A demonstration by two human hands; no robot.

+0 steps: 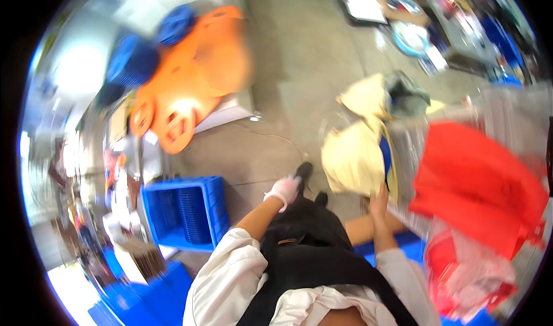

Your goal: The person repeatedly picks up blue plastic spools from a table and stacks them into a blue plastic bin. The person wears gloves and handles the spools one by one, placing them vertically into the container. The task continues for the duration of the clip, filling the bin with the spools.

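My left hand, in a white glove, hangs above the floor near my dark shoe. Motion smears its fingers, and nothing shows clearly in it. Bare, my right hand is closed on the lower edge of a pale yellow sack that shows a blue patch on its right side. Beyond that sack lies a second pale yellow sack with a grey-green bundle against it.
A blue crate holding a stack of blue ribbed pieces stands at left. Large orange plastic pieces lie beyond it. A red bag sits at right, above a red-and-white plastic bag. A cluttered bench is far right.
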